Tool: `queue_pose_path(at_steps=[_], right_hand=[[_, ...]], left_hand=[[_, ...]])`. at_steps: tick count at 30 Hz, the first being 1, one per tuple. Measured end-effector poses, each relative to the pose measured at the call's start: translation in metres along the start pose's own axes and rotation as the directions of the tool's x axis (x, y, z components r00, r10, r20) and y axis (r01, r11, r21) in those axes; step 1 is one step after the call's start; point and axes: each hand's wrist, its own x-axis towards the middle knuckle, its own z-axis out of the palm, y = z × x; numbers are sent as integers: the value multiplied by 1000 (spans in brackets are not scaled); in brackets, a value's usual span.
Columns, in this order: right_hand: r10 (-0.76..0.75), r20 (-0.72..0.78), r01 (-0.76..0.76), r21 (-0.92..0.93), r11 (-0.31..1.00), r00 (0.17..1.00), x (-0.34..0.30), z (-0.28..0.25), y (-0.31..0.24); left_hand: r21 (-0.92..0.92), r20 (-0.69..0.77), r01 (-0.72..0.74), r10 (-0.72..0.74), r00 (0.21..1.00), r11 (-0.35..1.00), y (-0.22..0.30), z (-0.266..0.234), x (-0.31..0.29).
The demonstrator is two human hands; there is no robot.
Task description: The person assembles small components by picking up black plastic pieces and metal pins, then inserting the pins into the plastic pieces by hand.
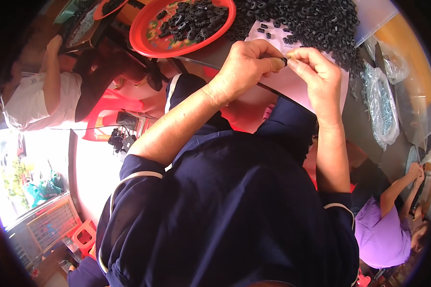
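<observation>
My left hand (pixel 249 62) pinches a small black plastic part (pixel 285 61) between thumb and forefinger. Against its right side comes my right hand (pixel 318 74), thumb and forefinger closed together; whatever they hold is too small to make out. Both hands are above a pale pink sheet (pixel 292 88) at the table's near edge. Just beyond them lies a large heap of similar black parts (pixel 316 24), a few of them loose on the sheet. A red round tray (pixel 139 36) to the left carries more black pieces, apparently larger or joined.
Clear plastic bags of small silvery pieces (pixel 382 107) rest on the dark table at the right. One person in a white shirt (pixel 43 98) sits at the left, another in purple (pixel 380 234) at the lower right. Red stools (pixel 84 237) stand on the floor.
</observation>
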Motion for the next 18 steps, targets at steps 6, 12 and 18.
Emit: queue_pose_path(at_steps=[6, 12, 18], right_hand=[[-234, 9, 230, -235, 944, 972, -6, 23, -9], [-311, 4, 270, -506, 819, 950, 52, 11, 13], [-287, 234, 355, -782, 512, 929, 76, 28, 35]], left_hand=[[-115, -77, 62, -72, 994, 991, 3, -6, -4], [-169, -153, -1, -25, 988, 986, -3, -2, -8], [-208, -112, 1, -25, 993, 978, -4, -9, -8]])
